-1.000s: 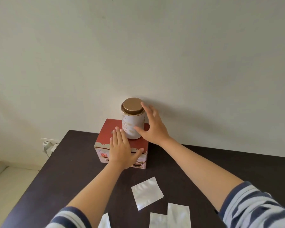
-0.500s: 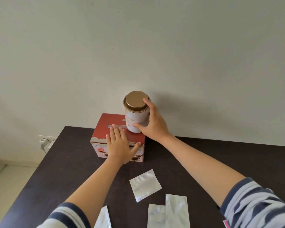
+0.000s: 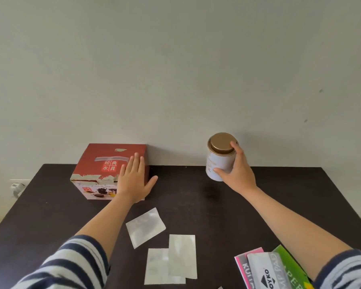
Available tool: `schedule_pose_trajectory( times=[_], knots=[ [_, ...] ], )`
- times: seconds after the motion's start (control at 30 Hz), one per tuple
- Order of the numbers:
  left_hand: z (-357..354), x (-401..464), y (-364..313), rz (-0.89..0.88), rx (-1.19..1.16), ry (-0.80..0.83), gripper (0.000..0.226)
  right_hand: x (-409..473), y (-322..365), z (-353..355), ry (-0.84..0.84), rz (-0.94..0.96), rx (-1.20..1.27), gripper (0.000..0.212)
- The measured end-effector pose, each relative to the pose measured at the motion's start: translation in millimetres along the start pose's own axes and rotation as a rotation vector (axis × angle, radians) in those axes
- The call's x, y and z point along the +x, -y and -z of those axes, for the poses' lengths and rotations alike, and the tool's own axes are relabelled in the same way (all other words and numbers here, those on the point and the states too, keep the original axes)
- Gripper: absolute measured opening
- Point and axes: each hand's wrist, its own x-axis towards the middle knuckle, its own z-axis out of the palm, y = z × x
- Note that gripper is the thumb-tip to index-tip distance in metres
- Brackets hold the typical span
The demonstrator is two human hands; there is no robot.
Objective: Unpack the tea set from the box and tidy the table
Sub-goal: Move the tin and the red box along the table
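A red and white tea set box [image 3: 100, 167] stands closed at the back left of the dark table [image 3: 196, 197], against the wall. My left hand [image 3: 133, 180] lies flat on the box's top right corner, fingers spread. My right hand [image 3: 237, 170] grips a white tin with a gold lid [image 3: 219, 155] from its right side. The tin is tilted and held just above the table at the back, right of the box.
Three silvery foil packets [image 3: 146, 226] [image 3: 182, 255] [image 3: 156, 265] lie on the near middle of the table. Pink, grey and green paper packs [image 3: 267, 270] sit at the near right. A wall socket [image 3: 17, 186] is left of the table.
My right hand lifted the tin off the top of the box and carried it to the right, down toward the table. My left hand stayed on the box.
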Motion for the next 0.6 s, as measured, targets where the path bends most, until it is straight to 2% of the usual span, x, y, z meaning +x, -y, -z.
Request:
schedule_pose_trajectory(
  times=[0.27,0.6],
  knots=[
    [-4.9,-3.1,-12.9,0.099,0.004,-0.077,0.090,-5.0,-108.1,32.6,-0.152,-0.332,-0.129,0.096],
    [-7.3,-1.4,-24.6,0.146,0.017,-0.082,0.091,16.5,-167.3,47.0,-0.240,-0.417,-0.074,0.097]
  ],
)
